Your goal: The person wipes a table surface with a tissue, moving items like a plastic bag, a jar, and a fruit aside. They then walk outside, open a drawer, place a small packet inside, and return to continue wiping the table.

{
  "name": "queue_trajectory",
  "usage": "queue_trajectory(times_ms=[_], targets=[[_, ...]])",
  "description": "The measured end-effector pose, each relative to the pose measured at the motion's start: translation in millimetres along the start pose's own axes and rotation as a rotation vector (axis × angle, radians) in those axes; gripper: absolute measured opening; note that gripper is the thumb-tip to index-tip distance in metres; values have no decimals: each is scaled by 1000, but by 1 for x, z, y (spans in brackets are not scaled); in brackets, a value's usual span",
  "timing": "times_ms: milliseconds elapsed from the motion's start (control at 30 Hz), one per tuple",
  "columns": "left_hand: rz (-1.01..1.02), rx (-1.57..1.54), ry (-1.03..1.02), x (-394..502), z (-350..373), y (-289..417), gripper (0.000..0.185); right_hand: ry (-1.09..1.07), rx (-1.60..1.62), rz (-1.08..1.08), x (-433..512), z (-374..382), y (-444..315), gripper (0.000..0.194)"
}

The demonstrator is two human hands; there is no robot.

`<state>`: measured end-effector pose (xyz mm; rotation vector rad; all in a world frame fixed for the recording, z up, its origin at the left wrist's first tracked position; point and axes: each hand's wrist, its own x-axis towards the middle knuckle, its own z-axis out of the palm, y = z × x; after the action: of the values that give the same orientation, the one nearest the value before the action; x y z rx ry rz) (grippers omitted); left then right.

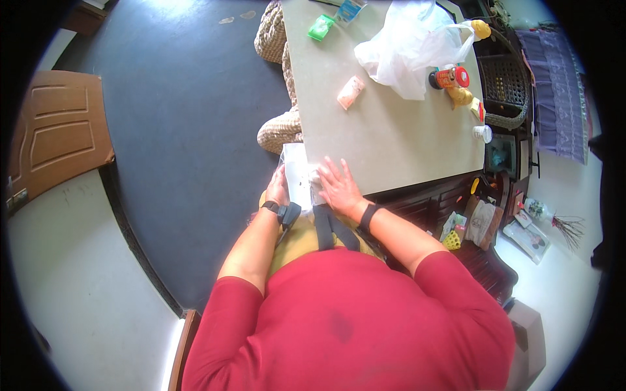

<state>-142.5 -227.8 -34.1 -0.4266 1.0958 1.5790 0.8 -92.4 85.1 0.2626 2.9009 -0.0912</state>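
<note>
My left hand [278,187] holds the outer side of a white container with clear plastic sides [296,172], which sits against the near left edge of the table [391,141]. A few dark specks show on its white inner face. My right hand [340,189] lies palm down at the table's near corner, its fingers spread. By its fingertips is a small whitish wad [314,177]; whether the hand grips it cannot be made out. Farther up the tabletop lies a pink soft packet [351,93].
A white plastic bag [406,49], a red-lidded jar [452,78], a white-lidded tub [482,134] and a green packet [321,27] stand on the table. Patterned cloth-covered seats [281,129] line its left side. A dark wooden bench [415,210] runs along the near side, with a wicker basket [503,83] beyond.
</note>
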Motion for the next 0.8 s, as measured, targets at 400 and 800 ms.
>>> queue_trajectory(times_ms=[400, 800], targets=[[-66, -61, 19, -1, 2, 2, 43, -2, 47, 73, 12, -1, 6, 53], [-16, -29, -10, 7, 5, 5, 45, -18, 157, 97, 66, 4, 34, 59]])
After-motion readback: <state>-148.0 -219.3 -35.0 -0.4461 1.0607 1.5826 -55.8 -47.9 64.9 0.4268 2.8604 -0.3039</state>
